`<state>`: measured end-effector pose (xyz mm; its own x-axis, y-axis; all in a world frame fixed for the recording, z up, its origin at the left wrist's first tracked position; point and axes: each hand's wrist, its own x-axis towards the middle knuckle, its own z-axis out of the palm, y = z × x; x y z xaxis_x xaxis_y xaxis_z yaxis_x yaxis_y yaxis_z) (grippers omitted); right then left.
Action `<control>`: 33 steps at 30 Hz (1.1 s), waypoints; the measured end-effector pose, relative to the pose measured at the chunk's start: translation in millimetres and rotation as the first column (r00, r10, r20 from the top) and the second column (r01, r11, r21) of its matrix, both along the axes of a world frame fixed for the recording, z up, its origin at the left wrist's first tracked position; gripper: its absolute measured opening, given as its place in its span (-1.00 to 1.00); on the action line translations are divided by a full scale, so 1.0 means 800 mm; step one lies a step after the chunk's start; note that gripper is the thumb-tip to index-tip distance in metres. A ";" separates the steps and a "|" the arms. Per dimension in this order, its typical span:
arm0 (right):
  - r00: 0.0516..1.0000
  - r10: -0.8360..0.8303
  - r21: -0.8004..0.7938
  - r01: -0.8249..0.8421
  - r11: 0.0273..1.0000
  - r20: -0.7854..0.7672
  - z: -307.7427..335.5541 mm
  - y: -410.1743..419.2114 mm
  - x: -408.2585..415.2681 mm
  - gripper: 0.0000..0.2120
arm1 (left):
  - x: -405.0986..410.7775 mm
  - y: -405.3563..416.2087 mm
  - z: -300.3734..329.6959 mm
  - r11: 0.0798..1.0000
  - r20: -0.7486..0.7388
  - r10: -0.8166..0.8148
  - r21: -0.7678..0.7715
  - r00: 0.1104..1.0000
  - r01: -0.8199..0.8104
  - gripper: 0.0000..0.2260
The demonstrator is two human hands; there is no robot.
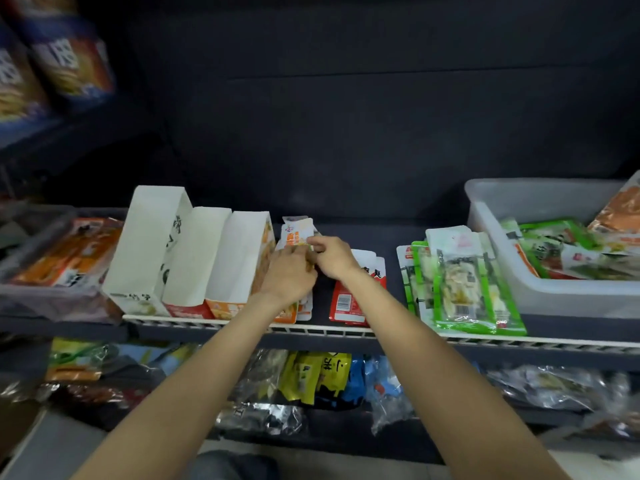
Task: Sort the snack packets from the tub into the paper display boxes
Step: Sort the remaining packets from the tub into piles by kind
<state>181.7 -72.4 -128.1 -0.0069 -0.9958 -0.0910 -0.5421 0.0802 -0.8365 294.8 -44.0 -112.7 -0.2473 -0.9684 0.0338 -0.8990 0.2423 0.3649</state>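
Three white paper display boxes [194,258] stand side by side on the dark shelf, left of centre. Just right of them, my left hand [289,275] and my right hand [330,254] meet on a stack of white-and-orange snack packets [294,233]. My right hand pinches the top packet's edge; my left hand holds the stack from the left. A red packet pile [348,299] lies under my right wrist. Green packets [460,285] are piled further right. The translucent tub [554,292] at far right holds several mixed packets.
A grey bin [45,296] of orange packets sits at the left. The shelf's white front rail [311,329] runs across. More bagged snacks [311,379] crowd the lower shelf. Blue-orange bags [72,67] hang at upper left.
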 end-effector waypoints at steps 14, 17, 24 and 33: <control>0.841 -0.009 -0.344 -0.211 0.915 -0.541 0.080 0.111 -0.160 -0.74 | -0.039 0.033 0.031 0.730 0.151 -0.276 -0.609 0.949 0.309 -0.71; 0.779 -0.121 -0.390 -0.166 0.906 -0.615 0.103 0.133 -0.225 -0.75 | -0.121 0.037 0.055 0.669 0.019 -0.443 -0.658 0.896 0.344 -0.74; 0.712 -0.323 -0.293 0.170 0.941 -0.623 0.084 0.133 -0.409 -0.77 | -0.334 0.021 0.063 0.745 -0.199 -0.639 -0.402 0.744 0.532 -0.77; 0.791 0.111 0.265 0.067 0.962 -0.601 0.032 0.077 -0.437 -0.56 | -0.407 -0.040 0.018 0.822 -0.116 -0.561 -0.194 0.820 0.535 -0.73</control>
<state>-167.9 -10.9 -102.7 -0.1273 -0.9358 -0.3286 -0.9320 0.2263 -0.2832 -30.8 -76.1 -98.6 -0.7142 -0.6540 0.2494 -0.5327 0.7390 0.4124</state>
